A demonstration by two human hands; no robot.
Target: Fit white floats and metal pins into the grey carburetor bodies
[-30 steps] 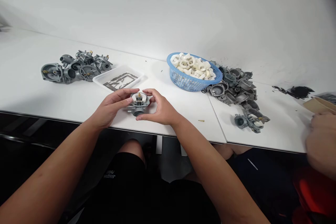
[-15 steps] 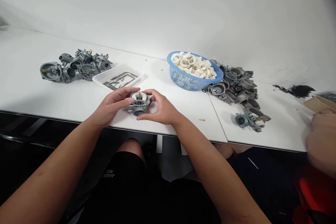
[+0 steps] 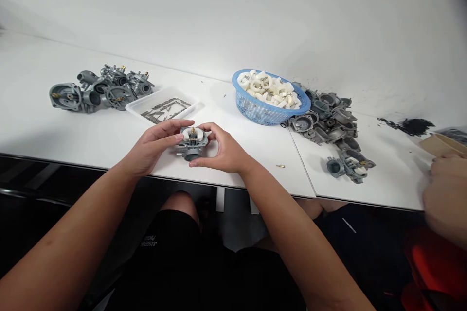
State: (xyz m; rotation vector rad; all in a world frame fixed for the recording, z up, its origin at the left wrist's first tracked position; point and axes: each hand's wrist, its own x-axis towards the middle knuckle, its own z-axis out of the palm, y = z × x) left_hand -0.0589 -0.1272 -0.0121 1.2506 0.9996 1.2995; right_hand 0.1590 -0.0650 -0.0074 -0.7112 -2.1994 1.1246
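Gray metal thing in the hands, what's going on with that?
A person's left hand and right hand hold the gray metal part between them; a white piece sits in its open top. Just beyond the left hand is a tray of thin metal pieces. Farther right, a blue basket holds more white pieces.

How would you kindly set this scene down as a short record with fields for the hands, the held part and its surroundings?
Left hand: holding the carburetor body
Right hand: holding its opposite side
Held part: white float visible in its top
Left: finished-metal carburetors; white tray of thin metal pins
Right: blue basket of white floats; carburetor castings; small brass part
Far right: co-worker's hand
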